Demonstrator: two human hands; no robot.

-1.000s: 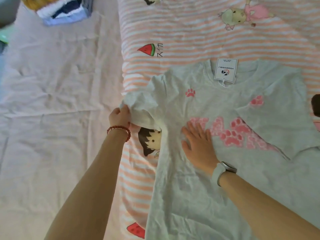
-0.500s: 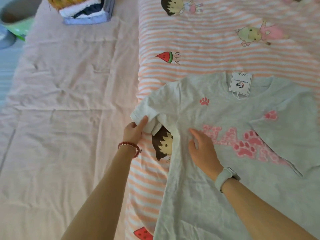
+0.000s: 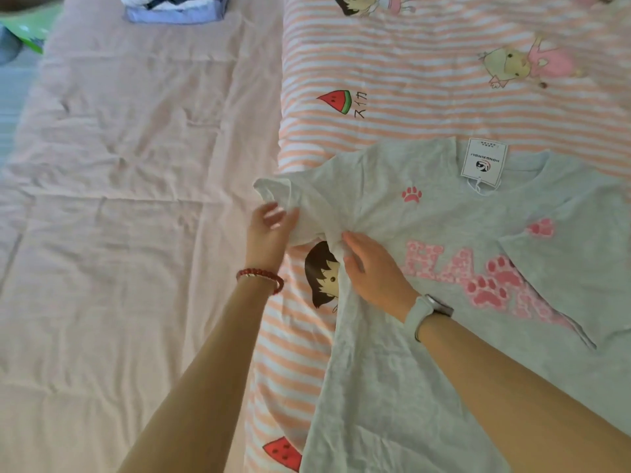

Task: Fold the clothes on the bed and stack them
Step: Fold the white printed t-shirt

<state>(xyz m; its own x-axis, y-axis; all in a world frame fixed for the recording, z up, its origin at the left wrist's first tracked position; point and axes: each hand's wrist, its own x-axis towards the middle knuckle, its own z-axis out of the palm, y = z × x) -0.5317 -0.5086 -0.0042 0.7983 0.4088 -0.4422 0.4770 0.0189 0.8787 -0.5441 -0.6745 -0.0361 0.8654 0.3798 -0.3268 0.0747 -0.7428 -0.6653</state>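
The grey T-shirt lay face up on the striped quilt, its far sleeve already folded over the pink print; the left hand reached forward from a straight forearm, fingers curled round the near sleeve and lifting it; the right hand lay at the armpit seam, fingertips pinching bunched cloth there, wrist bent inward.

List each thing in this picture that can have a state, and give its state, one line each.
grey T-shirt: spread front up, right sleeve already folded in
left sleeve: lifted, unfolded
left hand: holds left sleeve
right hand: pinches shirt at armpit
paper tag: attached at collar
stacked clothes: folded
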